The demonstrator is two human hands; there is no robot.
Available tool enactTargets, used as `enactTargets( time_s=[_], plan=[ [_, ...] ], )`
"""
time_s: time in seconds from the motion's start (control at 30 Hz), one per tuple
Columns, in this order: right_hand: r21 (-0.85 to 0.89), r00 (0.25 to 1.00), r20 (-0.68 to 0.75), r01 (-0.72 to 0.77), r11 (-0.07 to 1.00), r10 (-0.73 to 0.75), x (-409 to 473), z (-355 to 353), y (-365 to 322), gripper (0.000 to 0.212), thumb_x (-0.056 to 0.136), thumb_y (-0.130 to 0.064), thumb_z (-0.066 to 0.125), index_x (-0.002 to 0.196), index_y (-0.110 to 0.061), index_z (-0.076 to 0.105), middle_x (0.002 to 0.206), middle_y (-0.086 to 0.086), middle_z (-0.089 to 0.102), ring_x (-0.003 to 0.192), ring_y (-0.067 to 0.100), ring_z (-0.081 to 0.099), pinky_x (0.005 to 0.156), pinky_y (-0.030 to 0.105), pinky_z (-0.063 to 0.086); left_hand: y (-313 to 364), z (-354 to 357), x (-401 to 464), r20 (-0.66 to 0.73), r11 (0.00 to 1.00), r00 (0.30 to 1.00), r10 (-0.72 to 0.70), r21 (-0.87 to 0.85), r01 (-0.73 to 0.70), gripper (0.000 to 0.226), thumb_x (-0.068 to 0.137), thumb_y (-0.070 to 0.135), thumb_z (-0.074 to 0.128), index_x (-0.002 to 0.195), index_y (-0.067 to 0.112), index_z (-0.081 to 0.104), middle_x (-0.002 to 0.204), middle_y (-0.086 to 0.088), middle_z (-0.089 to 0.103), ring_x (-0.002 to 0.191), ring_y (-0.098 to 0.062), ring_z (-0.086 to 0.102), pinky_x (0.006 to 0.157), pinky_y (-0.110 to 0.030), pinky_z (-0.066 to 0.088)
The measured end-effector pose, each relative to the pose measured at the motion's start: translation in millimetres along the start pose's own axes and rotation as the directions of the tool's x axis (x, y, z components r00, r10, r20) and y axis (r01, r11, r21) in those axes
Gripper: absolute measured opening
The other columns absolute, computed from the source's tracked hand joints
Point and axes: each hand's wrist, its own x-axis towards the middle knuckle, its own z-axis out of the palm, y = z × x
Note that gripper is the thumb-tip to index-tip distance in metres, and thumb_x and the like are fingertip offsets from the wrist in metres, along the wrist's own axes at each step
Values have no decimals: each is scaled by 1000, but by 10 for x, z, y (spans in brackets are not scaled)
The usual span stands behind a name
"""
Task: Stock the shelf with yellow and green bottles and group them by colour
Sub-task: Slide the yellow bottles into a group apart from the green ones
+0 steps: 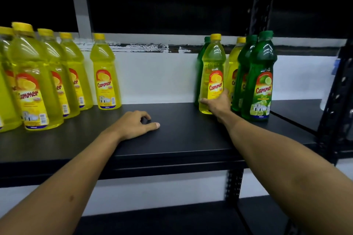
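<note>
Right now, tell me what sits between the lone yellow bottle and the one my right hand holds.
Head view: no bottle there, only bare black shelf between the lone yellow bottle and the held yellow bottle under the right hand.

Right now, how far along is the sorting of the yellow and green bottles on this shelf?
Partly done. A yellow group already stands at the shelf's left. The right hand grips a yellow bottle in the mixed right cluster; the left hand rests on the shelf. Another yellow bottle remains among the green bottles.
</note>
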Motion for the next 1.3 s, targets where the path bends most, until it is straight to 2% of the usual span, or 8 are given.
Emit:
enactTargets(
  time_s=[0.23,0.4,0.53,0.67,0.83,0.97,1.1,1.3],
  plan=[
    [16,941,308,144,989,-142,-189,70,-78,84,71,-17,85,136,-15,32,118,6,56,105,25,58,91,39,52,32,-29,-47,-10,1000,1000,-18,-12,18,55,77,68,63,110,24,64,107,2,66,97,-13,60,82,-27,46],
    [165,726,639,191,968,-253,-476,119,-254,86,81,2,73,150,-15,24,126,1,55,115,14,56,96,28,46,121,-91,-139,-156,993,986,-65,-109,48,77,72,73,63,126,20,49,130,-2,58,118,-17,55,98,-38,48],
    [115,568,777,293,949,-270,-665,252,-320,85,88,-12,70,155,-24,20,152,5,38,139,20,41,109,31,39,220,-185,-240,-369,964,917,-152,-262,55,98,63,71,73,136,18,34,136,-6,52,122,-22,53,98,-43,48],
    [-120,599,755,525,842,-267,-737,397,-338,91,85,-40,71,156,-23,16,161,4,23,146,21,29,117,37,29,230,-237,-267,-447,962,865,-229,-243,129,109,58,76,72,140,23,24,128,-3,57,113,-24,59,92,-44,52],
    [-254,600,757,635,729,-259,-733,568,-418,80,90,-47,63,153,-13,26,159,7,28,144,21,30,115,30,25,252,-267,-280,-520,959,806,-284,-171,228,104,59,72,74,136,18,29,124,-6,59,110,-30,60,86,-42,53],
    [-353,611,772,641,681,-175,-792,820,-504,63,97,-46,49,147,-8,37,153,12,38,142,26,32,114,35,28,264,-284,-256,-551,956,783,-289,-117,271,98,63,68,75,133,15,31,120,-7,60,108,-31,60,81,-40,51],
    [-420,644,752,631,653,-138,-792,1090,-556,43,97,-45,39,116,-11,57,128,16,55,127,31,46,103,43,40,178,-311,-202,-580,930,742,-335,-78,358,94,69,64,73,135,11,32,121,-9,58,109,-33,60,81,-41,50],
    [-424,628,766,657,624,-140,-789,1189,-580,45,99,-44,34,124,-15,57,132,10,58,120,29,53,102,45,42,-113,-418,-58,-546,882,702,-458,-180,435,84,74,57,74,132,9,36,124,-9,55,112,-32,58,84,-43,51]
  ],
)
